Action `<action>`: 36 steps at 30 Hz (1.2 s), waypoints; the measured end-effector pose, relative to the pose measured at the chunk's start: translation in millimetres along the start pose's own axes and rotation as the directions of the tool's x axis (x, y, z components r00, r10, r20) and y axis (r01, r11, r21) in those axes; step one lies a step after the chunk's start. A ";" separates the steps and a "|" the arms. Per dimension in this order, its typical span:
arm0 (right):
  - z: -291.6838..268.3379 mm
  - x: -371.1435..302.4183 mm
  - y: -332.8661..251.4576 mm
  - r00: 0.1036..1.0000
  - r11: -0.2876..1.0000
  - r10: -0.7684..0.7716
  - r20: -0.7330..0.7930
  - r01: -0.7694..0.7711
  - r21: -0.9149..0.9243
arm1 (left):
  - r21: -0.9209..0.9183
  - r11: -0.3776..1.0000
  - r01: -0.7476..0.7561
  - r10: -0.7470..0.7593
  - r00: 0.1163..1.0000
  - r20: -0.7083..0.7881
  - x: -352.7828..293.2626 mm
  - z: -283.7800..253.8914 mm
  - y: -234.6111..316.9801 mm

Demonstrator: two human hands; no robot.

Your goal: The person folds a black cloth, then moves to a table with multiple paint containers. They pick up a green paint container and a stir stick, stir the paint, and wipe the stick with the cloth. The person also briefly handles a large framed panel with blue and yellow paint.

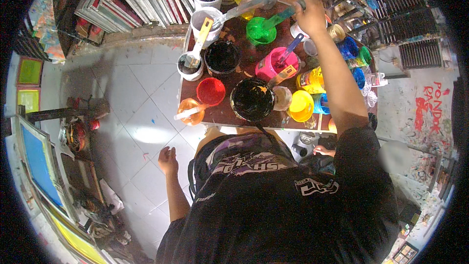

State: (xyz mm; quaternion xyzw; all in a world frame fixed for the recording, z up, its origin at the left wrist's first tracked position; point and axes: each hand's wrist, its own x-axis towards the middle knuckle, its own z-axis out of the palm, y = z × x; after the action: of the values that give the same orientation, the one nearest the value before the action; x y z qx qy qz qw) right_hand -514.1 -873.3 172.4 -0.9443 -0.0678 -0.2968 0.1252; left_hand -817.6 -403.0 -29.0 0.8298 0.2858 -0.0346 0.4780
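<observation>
My right hand reaches over the far right of the table, its fingers closed round the upper end of a green-smeared spatula. The spatula's lower end stands tilted in a green paint tub. Just beneath the hand is a partly covered white tub. Left of the green tub, a clear grey-smeared spatula leans from a white pail. My left hand hangs beside my body over the floor, fingers loosely bent and apart, holding nothing.
The brown table carries a pink tub, black tubs, a red tub, an orange cup and yellow containers. Framed screens lean at the back left. Another person's hand shows beyond the table's near edge.
</observation>
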 end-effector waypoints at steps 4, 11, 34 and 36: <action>-7.9 1.1 8.0 0.998 1.000 0.013 -0.067 -0.012 0.016 | -0.069 0.998 0.000 -0.001 1.000 -0.008 -5.9 -5.2 -0.4; -49.7 4.6 14.2 0.964 0.951 0.267 -0.003 -0.264 0.159 | -0.045 0.997 0.063 -0.065 0.997 -0.039 -11.9 -2.3 7.8; -45.1 -31.9 35.9 0.953 0.932 0.298 -0.048 -0.279 0.232 | 0.037 0.998 -0.043 0.041 0.999 0.035 -3.8 -4.6 -9.4; -43.1 -37.7 56.7 0.860 0.812 0.509 -0.034 -0.467 0.349 | -0.025 1.000 0.007 -0.006 1.000 0.021 -2.4 -3.5 -8.5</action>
State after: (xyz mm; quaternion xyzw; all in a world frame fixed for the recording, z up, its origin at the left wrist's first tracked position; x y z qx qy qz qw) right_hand -556.8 -941.6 173.7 -0.8748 0.1363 -0.2977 0.3570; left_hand -824.7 -398.0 -33.0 0.8223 0.2839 -0.0412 0.4914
